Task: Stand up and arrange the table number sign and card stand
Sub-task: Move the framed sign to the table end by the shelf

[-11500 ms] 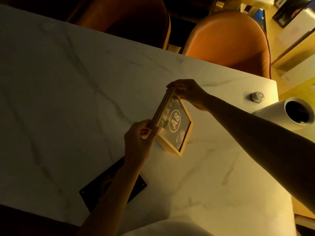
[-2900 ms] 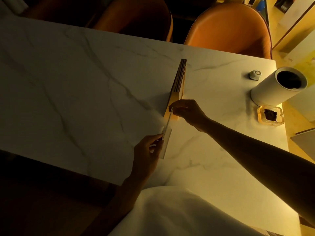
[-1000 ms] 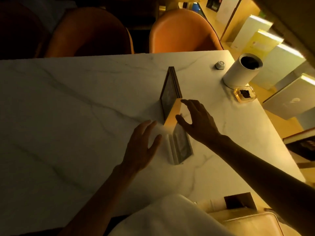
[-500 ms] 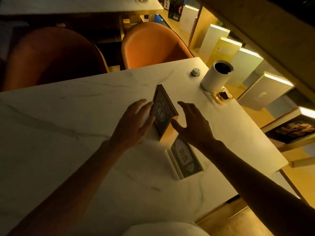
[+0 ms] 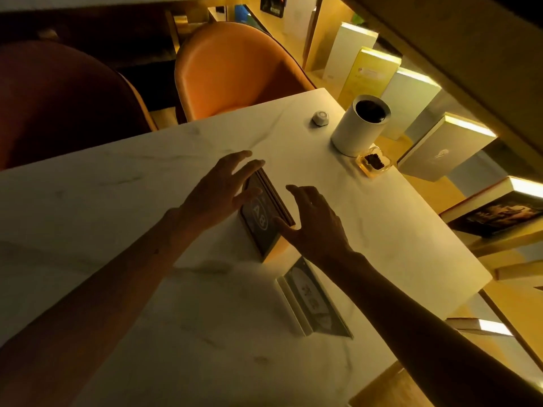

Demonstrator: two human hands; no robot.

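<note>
Head view shows us looking down at a white marble table [image 5: 176, 333] with our two hands out in front. Our left hand [image 5: 217, 195] and our right hand [image 5: 314, 227] have their fingers spread wide, and neither one pinches anything. Between them stands the number sign [image 5: 261, 218], upright, with its dark front facing our left hand. Its long side runs away from us and a bit to the left. Our right thumb looks like it just touches the near top edge, but we cannot tell for sure. Our left fingers sit just beside the far end. The card stand [image 5: 314, 304] stands closer to us, just beside the sign's near end and under our right arm. We think our right hand is nearer to it, so that hand should nudge it straight.
</note>
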